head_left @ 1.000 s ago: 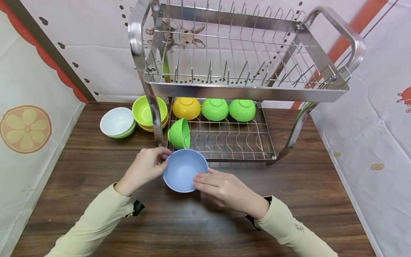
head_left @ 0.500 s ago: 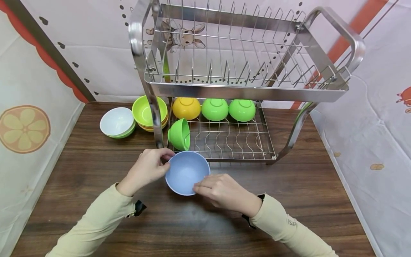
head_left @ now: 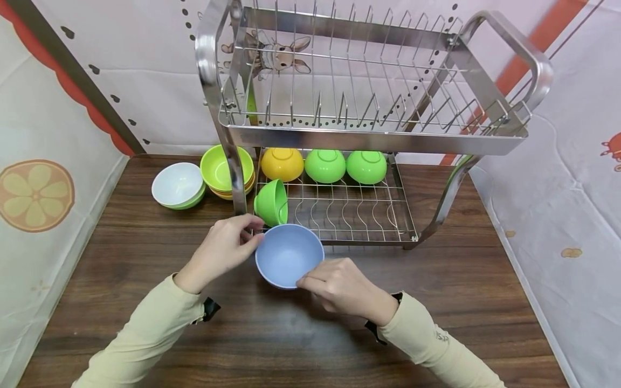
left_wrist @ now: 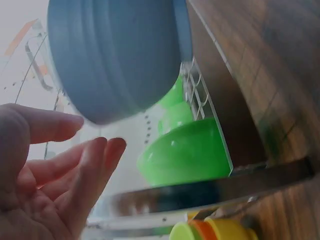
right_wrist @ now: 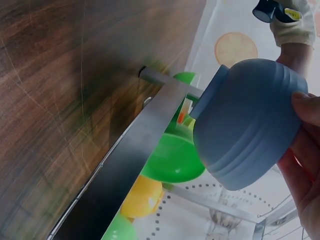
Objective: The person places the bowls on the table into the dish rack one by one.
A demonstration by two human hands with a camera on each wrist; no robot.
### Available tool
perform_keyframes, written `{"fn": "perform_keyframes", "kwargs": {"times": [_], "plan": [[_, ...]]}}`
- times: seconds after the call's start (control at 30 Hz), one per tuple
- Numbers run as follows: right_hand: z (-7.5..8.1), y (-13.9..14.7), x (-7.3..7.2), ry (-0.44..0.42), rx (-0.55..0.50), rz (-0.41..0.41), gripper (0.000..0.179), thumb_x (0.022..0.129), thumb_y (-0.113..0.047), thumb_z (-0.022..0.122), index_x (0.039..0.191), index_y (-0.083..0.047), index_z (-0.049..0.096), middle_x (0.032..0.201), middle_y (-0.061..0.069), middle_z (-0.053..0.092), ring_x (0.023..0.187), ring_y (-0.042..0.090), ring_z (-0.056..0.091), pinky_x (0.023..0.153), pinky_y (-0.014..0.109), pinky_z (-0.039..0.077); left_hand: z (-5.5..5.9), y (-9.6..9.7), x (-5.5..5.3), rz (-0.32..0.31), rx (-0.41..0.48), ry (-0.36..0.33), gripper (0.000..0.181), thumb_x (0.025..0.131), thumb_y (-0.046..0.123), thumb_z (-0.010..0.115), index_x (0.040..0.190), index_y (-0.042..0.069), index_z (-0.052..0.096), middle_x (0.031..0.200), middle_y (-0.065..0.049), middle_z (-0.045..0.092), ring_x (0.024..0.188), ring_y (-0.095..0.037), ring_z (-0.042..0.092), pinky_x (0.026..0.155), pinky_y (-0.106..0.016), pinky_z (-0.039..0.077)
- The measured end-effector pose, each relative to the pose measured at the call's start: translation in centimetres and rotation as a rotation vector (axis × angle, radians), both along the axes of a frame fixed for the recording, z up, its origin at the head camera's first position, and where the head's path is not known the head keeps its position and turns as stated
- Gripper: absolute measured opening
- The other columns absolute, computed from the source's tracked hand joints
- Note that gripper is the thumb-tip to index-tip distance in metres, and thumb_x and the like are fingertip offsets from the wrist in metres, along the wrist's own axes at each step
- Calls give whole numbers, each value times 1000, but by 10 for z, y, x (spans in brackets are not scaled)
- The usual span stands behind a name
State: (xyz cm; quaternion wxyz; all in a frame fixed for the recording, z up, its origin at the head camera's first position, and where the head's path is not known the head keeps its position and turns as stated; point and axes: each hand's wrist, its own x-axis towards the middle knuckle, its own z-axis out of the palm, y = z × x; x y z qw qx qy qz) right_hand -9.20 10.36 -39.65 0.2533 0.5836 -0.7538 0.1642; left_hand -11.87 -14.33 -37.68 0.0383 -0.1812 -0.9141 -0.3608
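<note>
A blue bowl (head_left: 290, 254) is held in front of the rack's lower tier. My right hand (head_left: 342, 285) pinches its near right rim, thumb on the inside, as the right wrist view shows too. At the bowl's left, my left hand (head_left: 222, 245) has thumb and fingers parted with nothing between them; the left wrist view shows the fingertips (left_wrist: 117, 145) just off the blue rim. Right behind stands a green bowl (head_left: 268, 203) on its side in the front left of the rack. An orange-yellow bowl (head_left: 282, 164) and two green bowls (head_left: 325, 166) sit upside down along the back.
The two-tier metal dish rack (head_left: 378, 141) has its upper tier overhanging the lower wires. Left of it on the wooden table (head_left: 145, 258) are a white bowl (head_left: 177, 183) nested on a green one and a stack of lime and yellow bowls (head_left: 215, 170). Printed cloth walls surround the table.
The blue bowl has shifted a little to the right. My right fingers have gone from lying over its rim to pinching it, and my left hand has come off the rim.
</note>
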Motion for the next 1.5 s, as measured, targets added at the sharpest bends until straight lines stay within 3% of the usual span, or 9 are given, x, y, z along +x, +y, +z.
{"fn": "perform_keyframes", "kwargs": {"times": [0.1,0.2,0.33,0.57,0.7,0.87,1.03,1.3,1.5], "plan": [[0,2,-1,-6,-17,-14,26,63,1,58,82,-14,67,72,-10,65,63,5,59,58,19,50,4,-4,-2,47,88,118,20,80,6,65,99,-1,62,89,-11,66,72,-17,64,60,-25,52],[-1,4,-1,-16,-34,-22,23,67,1,55,81,-14,67,72,-10,66,62,5,60,59,20,50,6,-9,-6,124,200,240,21,78,0,65,99,-3,60,90,-12,62,75,-16,61,60,-15,49],[-1,6,-2,-26,-56,-31,20,74,-1,54,81,-14,67,72,-10,66,61,5,60,59,20,51,5,-15,-14,211,315,297,28,78,-5,63,105,-8,55,97,-18,52,85,-21,54,66,-6,44],[0,10,-2,-42,-85,-50,20,81,-3,49,81,-13,66,71,-9,65,61,5,59,58,21,51,-7,-19,-23,213,329,188,36,86,-1,56,120,-7,48,110,-22,52,100,-30,55,78,-14,44],[-1,12,-4,-96,-120,-52,16,79,-2,53,81,-12,66,71,-6,66,62,6,61,61,22,52,-13,-19,-27,183,345,91,38,86,-4,54,123,-7,45,105,-24,57,93,-30,58,72,-5,41],[-5,13,-11,-182,-214,-63,8,78,-4,63,83,-8,67,73,-2,66,67,9,64,64,24,53,-14,-20,-28,180,326,52,36,86,-5,54,120,-7,45,101,-25,58,86,-31,59,66,-5,41],[-13,11,-18,-398,-409,-115,10,73,4,67,82,0,66,73,6,67,64,14,63,58,20,50,-15,-21,-29,184,317,29,35,86,-3,54,120,-7,45,102,-24,58,86,-30,58,66,-5,41],[-18,0,-25,-909,-784,-268,9,75,18,59,84,17,57,72,27,61,68,3,58,60,15,49,-16,-22,-30,188,317,2,34,87,-1,54,120,-6,45,103,-23,57,88,-29,58,67,-6,42],[-28,-7,-39,-1115,-1063,-352,10,77,17,55,87,19,54,69,-2,64,62,1,56,55,15,45,-17,-23,-31,197,293,4,35,87,-1,55,120,-6,44,104,-23,58,89,-28,58,67,-6,41]]}}
